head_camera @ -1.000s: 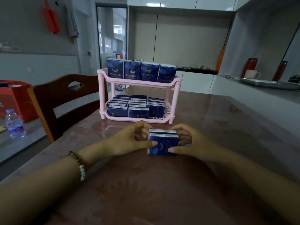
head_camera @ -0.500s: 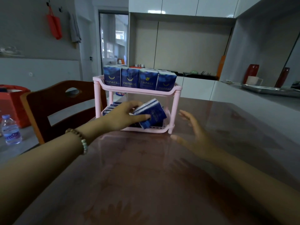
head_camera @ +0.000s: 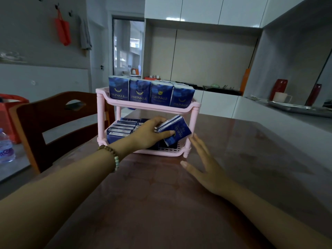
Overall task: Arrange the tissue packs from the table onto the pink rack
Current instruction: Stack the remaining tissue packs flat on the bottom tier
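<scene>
Fingers (head_camera: pixel 159 121) of the left hand (head_camera: pixel 146 134) curl round a tissue pack (head_camera: pixel 177 131), thumb across its near face. The pack is tilted at the front right of the pink rack's (head_camera: pixel 149 107) lower shelf, one corner pointing down toward the mesh floor. Whether it touches that floor I cannot tell. The right hand (head_camera: pixel 206 166) holds nothing; its fingers are straight and spread, just beside the rack's front right leg, low over the table (head_camera: pixel 161 203).

Step in hand, as I judge it: seat this pack in the gap at the right end of the rack's lower shelf.
- I level the pack first, to match the packs lying flat (head_camera: pixel 122 130) at the left of that shelf.
- I slide it in under the upper shelf without knocking the rim.
- I release only once it lies flat.
- The right hand can steady the rack's leg if the rack slides.

Upright packs (head_camera: pixel 150 92) fill the rack's upper shelf.

Left forearm reaches in from the rack's front left, wrist straight, palm turned toward the pack.
</scene>
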Tool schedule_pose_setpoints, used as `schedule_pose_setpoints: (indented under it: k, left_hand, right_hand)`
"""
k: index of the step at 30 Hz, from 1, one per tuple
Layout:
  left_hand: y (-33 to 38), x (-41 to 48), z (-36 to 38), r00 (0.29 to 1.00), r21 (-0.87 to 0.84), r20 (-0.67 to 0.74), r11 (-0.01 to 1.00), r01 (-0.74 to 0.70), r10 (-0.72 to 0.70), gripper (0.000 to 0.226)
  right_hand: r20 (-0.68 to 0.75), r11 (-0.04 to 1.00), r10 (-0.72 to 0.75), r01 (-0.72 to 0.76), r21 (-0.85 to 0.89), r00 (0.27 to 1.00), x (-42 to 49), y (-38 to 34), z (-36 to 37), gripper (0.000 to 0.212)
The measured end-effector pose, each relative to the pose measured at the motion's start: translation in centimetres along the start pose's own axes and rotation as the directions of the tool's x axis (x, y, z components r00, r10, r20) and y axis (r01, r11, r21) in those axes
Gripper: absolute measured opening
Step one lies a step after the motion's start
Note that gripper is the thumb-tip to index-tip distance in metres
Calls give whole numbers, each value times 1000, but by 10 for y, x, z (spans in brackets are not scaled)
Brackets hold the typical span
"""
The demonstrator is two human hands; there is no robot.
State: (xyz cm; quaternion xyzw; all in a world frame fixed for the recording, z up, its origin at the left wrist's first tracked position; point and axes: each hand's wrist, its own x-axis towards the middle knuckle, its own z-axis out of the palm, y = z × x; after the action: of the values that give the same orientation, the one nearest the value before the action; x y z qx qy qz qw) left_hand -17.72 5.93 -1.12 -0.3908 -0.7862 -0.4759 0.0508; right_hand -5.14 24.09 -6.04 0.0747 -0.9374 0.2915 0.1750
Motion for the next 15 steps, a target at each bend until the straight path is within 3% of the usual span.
schedule_pose_setpoints:
  k: [9, 12, 15]
  left_hand:
    - [-16, 9, 0, 997, 25, 69, 999, 43, -44, 37]
    - [-18, 12, 2, 994, 142, 103, 989, 26, -41, 39]
    - [-27, 14, 2, 988, 381, 143, 925, 1, -60, 46]
  right_hand:
    - [4, 1000, -14, 14, -7, 1000, -1, 0, 0, 84]
    - [-1, 1000, -21, 21, -5, 1000, -1, 0, 0, 84]
    - [2, 1000, -26, 26, -14, 1000, 0, 2, 0, 83]
